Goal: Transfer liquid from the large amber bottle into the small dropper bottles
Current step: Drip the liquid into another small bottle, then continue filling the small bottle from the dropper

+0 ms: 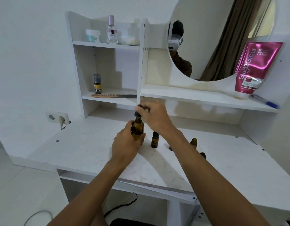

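Note:
My left hand grips the large amber bottle, held upright above the white desk. Just above its neck, my right hand pinches the black dropper cap, which sits at the bottle's mouth. A small capped amber dropper bottle stands on the desk right of the large one. Another small amber bottle, with its top open, stands further right behind my right forearm. A third dark bottle peeks out beside that forearm, mostly hidden.
A shelf unit rises behind the desk with a comb, a small yellow-labelled bottle, a perfume bottle and a jar. A pink tube and a blue pen lie on the shelf under the round mirror. A wall socket sits left.

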